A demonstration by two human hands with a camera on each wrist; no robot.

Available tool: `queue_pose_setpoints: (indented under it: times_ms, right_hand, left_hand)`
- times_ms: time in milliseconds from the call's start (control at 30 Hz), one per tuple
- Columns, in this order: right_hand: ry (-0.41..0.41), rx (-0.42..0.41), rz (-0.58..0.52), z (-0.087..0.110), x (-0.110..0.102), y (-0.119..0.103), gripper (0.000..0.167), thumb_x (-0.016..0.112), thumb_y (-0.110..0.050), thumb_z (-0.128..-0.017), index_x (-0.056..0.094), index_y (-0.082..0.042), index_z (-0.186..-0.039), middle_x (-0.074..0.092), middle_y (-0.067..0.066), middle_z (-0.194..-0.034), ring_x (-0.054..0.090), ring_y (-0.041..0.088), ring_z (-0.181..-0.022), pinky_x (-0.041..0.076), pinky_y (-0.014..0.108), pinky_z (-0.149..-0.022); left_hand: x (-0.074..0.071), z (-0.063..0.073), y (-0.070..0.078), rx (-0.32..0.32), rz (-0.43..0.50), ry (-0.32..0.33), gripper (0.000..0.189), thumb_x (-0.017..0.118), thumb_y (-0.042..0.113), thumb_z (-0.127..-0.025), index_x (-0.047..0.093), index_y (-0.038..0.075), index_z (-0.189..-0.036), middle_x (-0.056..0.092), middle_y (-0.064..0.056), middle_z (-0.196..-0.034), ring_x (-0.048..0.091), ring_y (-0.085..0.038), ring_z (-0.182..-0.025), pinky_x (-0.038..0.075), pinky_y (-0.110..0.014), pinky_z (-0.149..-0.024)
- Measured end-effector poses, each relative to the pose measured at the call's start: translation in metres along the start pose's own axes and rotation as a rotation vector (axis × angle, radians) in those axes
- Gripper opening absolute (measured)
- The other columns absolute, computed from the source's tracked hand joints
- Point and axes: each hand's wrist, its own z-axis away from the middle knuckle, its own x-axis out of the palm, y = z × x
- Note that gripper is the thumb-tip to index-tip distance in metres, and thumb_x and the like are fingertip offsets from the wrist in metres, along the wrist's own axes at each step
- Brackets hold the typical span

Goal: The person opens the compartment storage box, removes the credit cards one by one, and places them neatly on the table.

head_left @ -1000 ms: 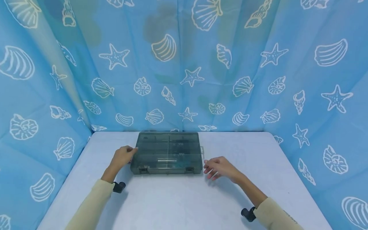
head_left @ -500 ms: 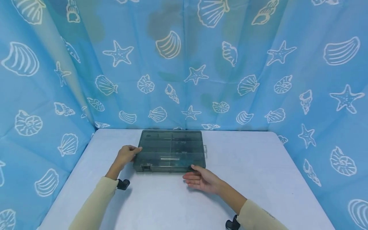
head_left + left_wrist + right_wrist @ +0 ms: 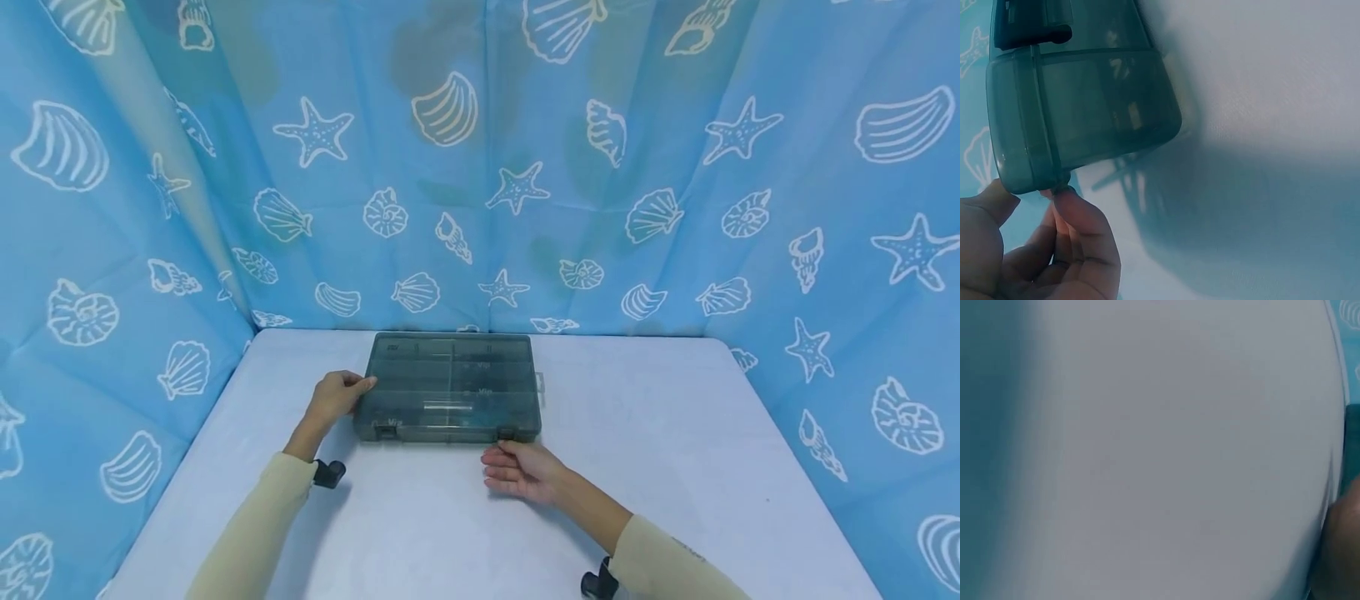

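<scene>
A dark translucent plastic compartment box [image 3: 412,377], its lid down, lies toward the back of the table. My left hand [image 3: 332,398] pinches its left side, thumb on the lid's edge. In the left wrist view, the fingers [image 3: 1088,247] curl up beneath the protruding rim at the box's end. My right hand [image 3: 527,473] is at the front right corner, palm turned inward and fingers extended. Its thumb touches the right front latch [image 3: 507,434]. The left front latch [image 3: 386,432] is untouched. Only a blurred part of the right hand [image 3: 1342,544] shows in the right wrist view.
A white-covered table [image 3: 675,433] lies under the box. Blue curtains [image 3: 480,208] with shell and starfish prints enclose the back and both sides. A clear hanging tab [image 3: 540,383] juts from the box's right side. Each wrist carries a small black camera mount [image 3: 328,473].
My right hand has moved left from beside the box's right side to its front right latch. The left hand keeps its grip. The head view has shifted slightly.
</scene>
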Motion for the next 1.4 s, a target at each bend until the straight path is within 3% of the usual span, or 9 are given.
queue_pose_setpoints:
  times_ms: [167,300,467,633,867,967,1167,1300,1400]
  right_hand:
    - [-0.082,0.074,0.079,-0.016,0.044,0.004,0.038,0.052,-0.024,-0.100,0.058,0.003,-0.125,0.069,0.004,-0.098,0.066,0.015,-0.081,0.056,0.036,-0.081]
    - [-0.122,0.079,0.112,-0.036,0.087,0.008,0.046,0.061,-0.035,-0.096,0.058,0.001,-0.126,0.069,0.007,-0.106,0.066,0.019,-0.088,0.056,0.035,-0.081]
    - [-0.124,0.105,0.022,-0.059,0.126,0.019,0.056,0.062,-0.043,-0.094,0.056,0.001,-0.127,0.068,0.009,-0.110,0.064,0.020,-0.093,0.055,0.034,-0.081]
    - [-0.095,0.072,-0.062,-0.072,0.145,0.030,0.054,0.060,-0.045,-0.094,0.060,0.000,-0.123,0.069,0.005,-0.105,0.061,0.016,-0.084,0.052,0.029,-0.073]
    - [-0.015,-0.019,-0.081,-0.080,0.153,0.042,0.032,0.049,-0.024,-0.097,0.065,-0.002,-0.114,0.070,0.004,-0.103,0.058,0.016,-0.074,0.051,0.028,-0.065]
    - [0.006,-0.019,-0.075,-0.081,0.153,0.047,0.031,0.042,-0.016,-0.101,0.065,0.001,-0.113,0.069,0.006,-0.098,0.059,0.015,-0.073,0.052,0.028,-0.065]
    - [-0.026,0.041,-0.039,-0.077,0.153,0.041,0.033,0.042,-0.021,-0.105,0.064,0.002,-0.113,0.069,0.004,-0.094,0.063,0.015,-0.076,0.055,0.029,-0.069]
    - [-0.129,0.042,0.115,-0.049,0.143,0.022,0.032,0.049,-0.024,-0.102,0.066,0.000,-0.116,0.070,0.001,-0.092,0.063,0.014,-0.074,0.055,0.030,-0.068]
    - [-0.189,-0.116,0.357,-0.020,0.119,-0.004,0.034,0.053,-0.025,-0.100,0.065,0.000,-0.120,0.070,0.006,-0.101,0.066,0.019,-0.081,0.057,0.037,-0.072]
  left_hand:
    - [0.001,-0.004,-0.002,-0.007,-0.007,0.018,0.050,0.060,0.037,-0.096,0.060,-0.006,-0.123,0.062,-0.022,-0.112,0.062,-0.029,-0.092,0.055,-0.037,-0.075]
    - [0.003,-0.005,-0.002,-0.011,-0.012,0.028,0.051,0.060,0.037,-0.096,0.059,-0.006,-0.123,0.062,-0.023,-0.115,0.062,-0.030,-0.096,0.055,-0.039,-0.078]
    - [0.002,-0.003,-0.002,0.008,0.004,0.027,0.049,0.061,0.035,-0.096,0.061,-0.007,-0.121,0.063,-0.021,-0.109,0.063,-0.028,-0.092,0.055,-0.038,-0.076]
    - [-0.002,-0.002,-0.001,0.020,0.010,0.032,0.047,0.063,0.035,-0.095,0.063,-0.006,-0.118,0.065,-0.020,-0.106,0.064,-0.026,-0.088,0.055,-0.036,-0.073]
    - [0.000,-0.002,-0.001,0.006,0.020,0.047,0.047,0.064,0.034,-0.095,0.063,-0.006,-0.118,0.065,-0.021,-0.109,0.065,-0.026,-0.088,0.056,-0.035,-0.072]
    - [0.001,-0.002,-0.002,0.008,0.009,0.050,0.047,0.064,0.035,-0.095,0.063,-0.005,-0.118,0.066,-0.020,-0.108,0.065,-0.025,-0.085,0.056,-0.034,-0.069]
    - [-0.001,-0.001,-0.002,0.031,-0.006,0.065,0.047,0.063,0.035,-0.095,0.063,-0.006,-0.118,0.066,-0.020,-0.105,0.065,-0.024,-0.081,0.055,-0.034,-0.067]
    - [0.001,-0.001,-0.001,0.032,-0.007,0.071,0.046,0.064,0.035,-0.095,0.064,-0.005,-0.117,0.066,-0.018,-0.103,0.063,-0.023,-0.079,0.054,-0.033,-0.066]
    - [0.005,0.000,-0.002,0.024,-0.001,0.079,0.045,0.064,0.035,-0.095,0.064,-0.004,-0.116,0.066,-0.018,-0.103,0.063,-0.023,-0.080,0.054,-0.034,-0.067]
